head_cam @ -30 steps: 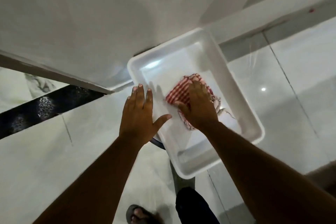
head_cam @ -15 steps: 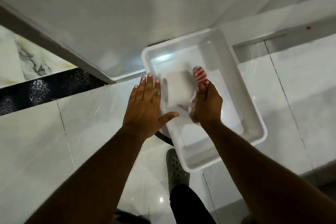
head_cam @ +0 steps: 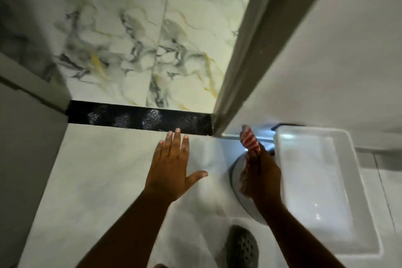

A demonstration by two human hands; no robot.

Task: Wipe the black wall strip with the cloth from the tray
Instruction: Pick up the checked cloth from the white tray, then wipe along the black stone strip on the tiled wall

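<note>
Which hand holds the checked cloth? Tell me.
The right hand, beside the white tray, grips the red-and-white cloth. The left hand is open and empty, fingers spread.

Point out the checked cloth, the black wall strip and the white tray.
checked cloth (head_cam: 250,139): head view, its upper end above the fingers.
black wall strip (head_cam: 139,118): head view, middle of the band.
white tray (head_cam: 348,172): head view, right wall.

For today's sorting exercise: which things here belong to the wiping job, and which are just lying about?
Job:
cloth, held in the right hand
black strip
tray, now without the cloth
left hand, open and flat near the strip

Lying about:
marble tiles
door frame
shoe
round grey thing beside the tray
</note>
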